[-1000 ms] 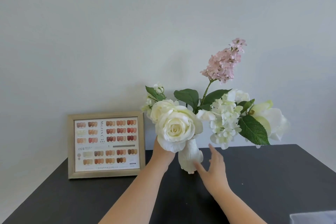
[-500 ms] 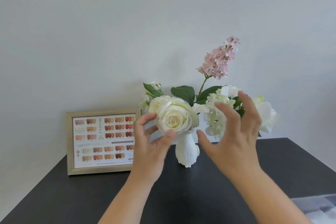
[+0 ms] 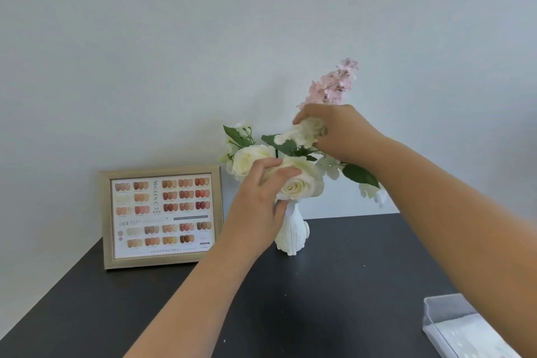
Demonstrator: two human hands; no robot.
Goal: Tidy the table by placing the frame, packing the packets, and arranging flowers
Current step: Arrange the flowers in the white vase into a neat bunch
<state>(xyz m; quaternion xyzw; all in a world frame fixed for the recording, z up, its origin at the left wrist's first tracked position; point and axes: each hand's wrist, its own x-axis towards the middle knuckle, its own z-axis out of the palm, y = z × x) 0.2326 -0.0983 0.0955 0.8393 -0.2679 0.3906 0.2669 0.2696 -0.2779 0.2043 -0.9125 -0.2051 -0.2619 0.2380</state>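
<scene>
White, ribbed and narrow, the ceramic vase (image 3: 291, 234) stands upright on the matte black table (image 3: 319, 299), and we take it as our landmark. Its long axis runs vertical, the mouth pointing up. Out of it rises the bunch of artificial flowers (image 3: 293, 166): cream roses (image 3: 299, 186) directly above the vase, green leaves spreading to either side, and a pale pink lilac spike (image 3: 334, 87) leaning up and to the right, the tallest stem of all.

Our left hand (image 3: 258, 206) is just left of the vase's neck. Its fingers (image 3: 279, 174) curl loosely over the front rose, with the thumb beneath the bloom; we cannot tell whether they pinch it or merely rest on it. Our right hand (image 3: 337, 132) is above and right of the vase, its fingers closed on a cluster of small white blossoms (image 3: 305, 132) below the pink spike.

Left of the vase, well apart from it, the gold-edged rectangular picture frame (image 3: 161, 216) stands on its long side against the pale wall, its chart of nail colours facing us. Far to the vase's lower right, at the table's near edge, sits a clear plastic box (image 3: 447, 314) with something white inside.
</scene>
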